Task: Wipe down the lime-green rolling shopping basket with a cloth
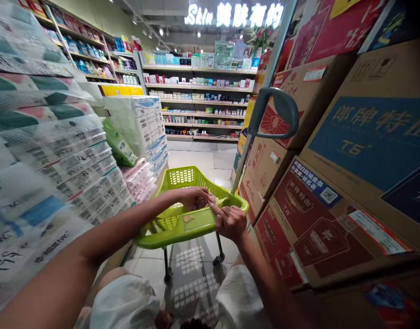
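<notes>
Together, my left hand (pixel 196 197) and right hand (pixel 232 221) meet over the right near part of the green shopping cart (pixel 177 230), fingers bent inward, though I cannot tell whether they pinch anything. The cart stands on the tiled floor (pixel 182 153) just before my knees, between wrapped packs (pixel 82 157) stacked on the left and cardboard boxes (pixel 319 219) piled on the right, with stocked shelves (pixel 196 87) at the far end.
</notes>
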The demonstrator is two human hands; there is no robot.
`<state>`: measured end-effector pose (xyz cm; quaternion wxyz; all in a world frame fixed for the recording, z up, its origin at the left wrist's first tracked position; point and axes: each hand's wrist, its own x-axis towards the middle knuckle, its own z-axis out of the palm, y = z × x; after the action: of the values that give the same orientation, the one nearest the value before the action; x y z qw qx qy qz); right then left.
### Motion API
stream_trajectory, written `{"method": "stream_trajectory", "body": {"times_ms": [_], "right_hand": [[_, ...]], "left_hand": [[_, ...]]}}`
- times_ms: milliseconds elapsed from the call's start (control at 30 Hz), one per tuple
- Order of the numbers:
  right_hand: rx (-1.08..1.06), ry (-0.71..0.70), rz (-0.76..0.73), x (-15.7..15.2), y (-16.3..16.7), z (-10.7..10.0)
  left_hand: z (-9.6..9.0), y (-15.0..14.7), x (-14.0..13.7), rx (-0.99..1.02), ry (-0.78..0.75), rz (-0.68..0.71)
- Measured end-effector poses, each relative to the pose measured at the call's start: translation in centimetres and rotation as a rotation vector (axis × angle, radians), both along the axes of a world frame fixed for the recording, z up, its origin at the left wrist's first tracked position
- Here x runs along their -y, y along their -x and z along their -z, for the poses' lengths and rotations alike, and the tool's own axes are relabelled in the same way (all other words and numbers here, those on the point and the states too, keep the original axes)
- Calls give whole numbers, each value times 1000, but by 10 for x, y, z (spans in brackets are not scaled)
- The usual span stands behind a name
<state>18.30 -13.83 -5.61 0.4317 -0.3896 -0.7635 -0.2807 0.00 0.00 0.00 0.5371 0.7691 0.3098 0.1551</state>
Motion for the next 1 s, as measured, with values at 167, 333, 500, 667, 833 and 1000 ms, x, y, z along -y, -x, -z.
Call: {"method": "stream_trajectory", "body": {"times_ms": [167, 333, 500, 667, 833, 1000], "right_hand": [[-2, 1, 1, -2, -7, -1], [-5, 15, -41, -3, -13, -2], [13, 5, -49, -3, -16, -1], [21, 1, -55, -8, -27, 5], [3, 64, -81, -15, -40, 6], [-22, 136, -45, -18, -49, 8]], "left_hand": [[-15, 64, 10, -47, -121, 26], [-29, 122, 22, 154, -241, -245], [-32, 159, 42, 9, -517, -181], [-12, 186, 68, -117, -543, -120], [46, 165, 64, 178, -422, -557], [89, 117, 90, 654, -268, -1101]]}}
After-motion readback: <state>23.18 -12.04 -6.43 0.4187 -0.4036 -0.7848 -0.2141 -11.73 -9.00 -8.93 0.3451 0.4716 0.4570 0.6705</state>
